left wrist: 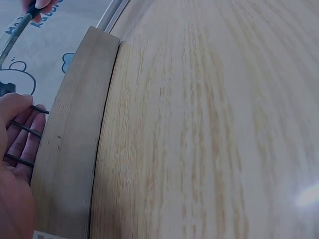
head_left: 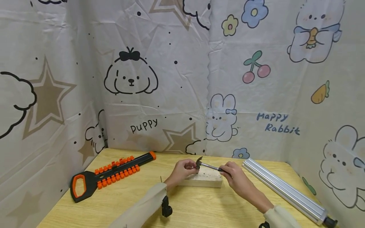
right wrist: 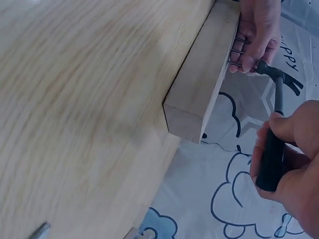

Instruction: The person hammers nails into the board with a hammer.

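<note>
A pale wooden block point(head_left: 201, 182) lies on the table in front of me, with several nails point(left wrist: 26, 128) standing up from its top face. My left hand point(head_left: 182, 171) is at the block's left part, thumb and fingers pinching one nail point(right wrist: 235, 63). The other upright nails pass close by its fingers. My right hand point(head_left: 235, 175) grips the black handle of a claw hammer point(head_left: 210, 166). The hammer's head point(right wrist: 266, 69) is right by the left thumb tip, over the pinched nail; whether it touches the nail cannot be told.
A black-and-orange rack with a loop handle point(head_left: 114, 172) lies on the left of the table. Along the right side runs a silver metal profile point(head_left: 285, 191) with a black end. Printed cloth point(head_left: 171, 104) hangs behind the light wood table point(head_left: 196, 212).
</note>
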{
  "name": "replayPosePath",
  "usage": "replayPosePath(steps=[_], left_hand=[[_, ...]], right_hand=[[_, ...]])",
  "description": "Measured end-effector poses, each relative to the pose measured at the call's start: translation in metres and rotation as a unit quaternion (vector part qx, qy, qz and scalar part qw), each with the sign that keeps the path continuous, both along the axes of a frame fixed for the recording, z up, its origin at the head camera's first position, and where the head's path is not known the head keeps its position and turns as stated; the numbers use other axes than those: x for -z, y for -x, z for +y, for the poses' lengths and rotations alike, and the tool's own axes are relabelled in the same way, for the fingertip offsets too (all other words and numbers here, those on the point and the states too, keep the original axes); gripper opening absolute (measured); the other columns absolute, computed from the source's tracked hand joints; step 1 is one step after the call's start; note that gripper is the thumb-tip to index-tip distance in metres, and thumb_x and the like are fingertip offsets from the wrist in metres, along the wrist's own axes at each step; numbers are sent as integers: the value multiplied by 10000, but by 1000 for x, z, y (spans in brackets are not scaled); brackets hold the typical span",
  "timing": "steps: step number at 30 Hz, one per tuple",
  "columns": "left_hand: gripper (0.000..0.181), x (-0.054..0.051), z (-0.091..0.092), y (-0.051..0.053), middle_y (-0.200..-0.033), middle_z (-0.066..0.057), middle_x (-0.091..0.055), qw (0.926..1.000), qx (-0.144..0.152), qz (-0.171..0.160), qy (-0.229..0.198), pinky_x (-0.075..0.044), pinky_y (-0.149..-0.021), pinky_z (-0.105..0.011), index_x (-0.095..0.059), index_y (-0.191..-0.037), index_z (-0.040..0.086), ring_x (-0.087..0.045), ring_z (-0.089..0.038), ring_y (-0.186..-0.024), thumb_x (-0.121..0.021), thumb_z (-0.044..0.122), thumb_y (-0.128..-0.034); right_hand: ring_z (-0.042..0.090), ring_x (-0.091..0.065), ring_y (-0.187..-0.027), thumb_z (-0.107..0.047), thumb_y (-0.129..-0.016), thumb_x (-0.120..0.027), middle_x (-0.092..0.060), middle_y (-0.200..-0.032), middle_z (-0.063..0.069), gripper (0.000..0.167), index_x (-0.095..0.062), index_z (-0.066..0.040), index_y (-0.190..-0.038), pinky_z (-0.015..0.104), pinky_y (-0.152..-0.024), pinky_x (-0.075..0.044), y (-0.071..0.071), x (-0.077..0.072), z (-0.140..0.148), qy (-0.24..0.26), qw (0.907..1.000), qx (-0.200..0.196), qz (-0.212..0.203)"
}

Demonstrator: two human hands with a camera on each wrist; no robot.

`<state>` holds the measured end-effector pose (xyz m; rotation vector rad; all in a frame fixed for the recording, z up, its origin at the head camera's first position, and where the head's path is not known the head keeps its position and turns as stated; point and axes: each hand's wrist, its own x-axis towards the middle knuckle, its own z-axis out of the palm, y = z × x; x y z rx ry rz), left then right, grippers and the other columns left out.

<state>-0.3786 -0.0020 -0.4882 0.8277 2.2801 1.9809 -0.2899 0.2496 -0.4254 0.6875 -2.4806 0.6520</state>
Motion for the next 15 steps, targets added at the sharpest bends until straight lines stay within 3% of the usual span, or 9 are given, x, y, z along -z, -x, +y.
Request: replayPosePath(steps=[2,7,15], left_hand=[[133,-1,1,0,-1041,-228,-762,10000,-20,-27,-22,-539,-751,-152,-726,-1024,-67,-681,-35,-820,-776,-20,-911],[136,-2,0,-3,-1047,-225,-760,10000,-46,68,41,-523,-755,-168,-736,-1040,-43,-663,-70,-836,-777,21,-927],[172,-6,-6,-8,-1089,-228,-746,9998,-117,128,26,-539,-806,-184,-722,-1090,-39,-713,-267,-972,-770,24,-937]], right_hand=[[55,-520,-800,34,-958,-710,-628,-915,-11,137,-765,-3,-1078,235,-637,-478,0,1,-1,12,9998,30,-178],[34,-510,-766,56,-948,-710,-637,-921,5,180,-755,40,-1122,230,-612,-483,1,2,0,385,9992,37,-79],[8,-513,-740,63,-943,-716,-658,-900,22,175,-762,45,-1111,221,-595,-482,2,4,2,481,9988,24,-93]])
